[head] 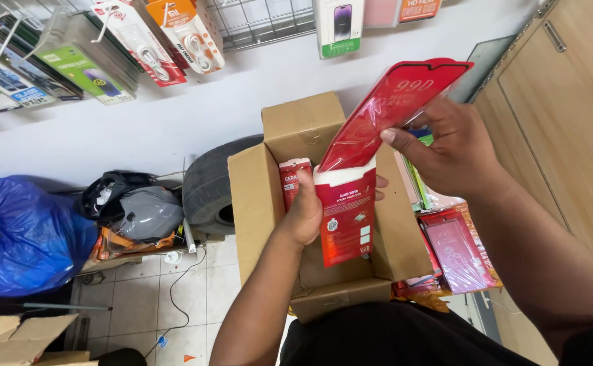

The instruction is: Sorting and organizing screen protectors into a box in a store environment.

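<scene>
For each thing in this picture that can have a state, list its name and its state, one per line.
Cardboard box: open, flaps up.
Red sleeve: upright, held in left hand.
Red screen protector: partly out of the sleeve, pinched by right hand.
Blue plastic bag: full, on the floor.
Wooden cabinet door: closed.

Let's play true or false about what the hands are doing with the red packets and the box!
1. The left hand holds a red and white packet over the cardboard box. True.
2. The right hand is pulling a blue sheet out. False: it grips a red sheet.
3. The box flaps are shut. False: they stand open.
4. A blue plastic bag lies on the floor. True.
</scene>
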